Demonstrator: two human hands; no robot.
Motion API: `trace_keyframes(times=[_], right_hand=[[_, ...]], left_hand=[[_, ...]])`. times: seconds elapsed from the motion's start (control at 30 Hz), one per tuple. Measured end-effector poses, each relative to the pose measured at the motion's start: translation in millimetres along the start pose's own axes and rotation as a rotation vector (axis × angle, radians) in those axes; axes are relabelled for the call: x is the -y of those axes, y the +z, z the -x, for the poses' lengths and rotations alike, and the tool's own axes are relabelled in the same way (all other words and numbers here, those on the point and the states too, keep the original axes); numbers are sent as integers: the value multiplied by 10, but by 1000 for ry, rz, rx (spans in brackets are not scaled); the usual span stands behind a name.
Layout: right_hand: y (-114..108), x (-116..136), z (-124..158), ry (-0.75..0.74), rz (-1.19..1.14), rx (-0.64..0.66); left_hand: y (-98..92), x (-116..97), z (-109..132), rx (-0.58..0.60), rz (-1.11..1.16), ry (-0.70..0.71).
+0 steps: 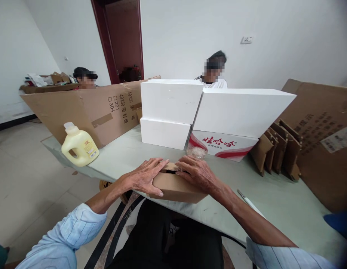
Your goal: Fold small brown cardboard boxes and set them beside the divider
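A small brown cardboard box lies at the table's near edge, with a narrow dark gap along its top between flaps. My left hand grips its left end, fingers over the top and thumb down the near side. On the right end, my right hand holds the box with bent fingers at the gap; its fingertips are partly hidden. Just beyond that hand sits a crumpled-looking clear plastic item, perhaps a tape roll. A slim white-handled knife rests on the table by my right forearm.
White boxes and a red-and-white printed carton stand stacked behind. A yellow jug is at left, before a large cardboard panel. Folded cardboard dividers stand at right. Two people sit beyond the table.
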State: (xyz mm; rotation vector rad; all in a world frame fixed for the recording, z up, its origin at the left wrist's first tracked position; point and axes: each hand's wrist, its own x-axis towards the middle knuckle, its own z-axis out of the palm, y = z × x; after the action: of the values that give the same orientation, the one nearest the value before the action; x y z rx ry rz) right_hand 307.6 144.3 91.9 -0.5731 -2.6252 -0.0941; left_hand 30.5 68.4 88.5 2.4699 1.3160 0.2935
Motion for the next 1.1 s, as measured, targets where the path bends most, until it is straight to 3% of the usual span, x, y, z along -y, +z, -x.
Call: trace_keyframes(times=[0.37,0.83,1.1], right_hand=[[-31,37,-14,27,-233,-64],[-96,25,-80,452,-646,-4],[-61,-96,-96,545,-825,-50]], left_hand=[[-20,-51,18,-15,-32,32],[108,-38,55,-63,-86,61],[101,-100,64,-27,-150,49]])
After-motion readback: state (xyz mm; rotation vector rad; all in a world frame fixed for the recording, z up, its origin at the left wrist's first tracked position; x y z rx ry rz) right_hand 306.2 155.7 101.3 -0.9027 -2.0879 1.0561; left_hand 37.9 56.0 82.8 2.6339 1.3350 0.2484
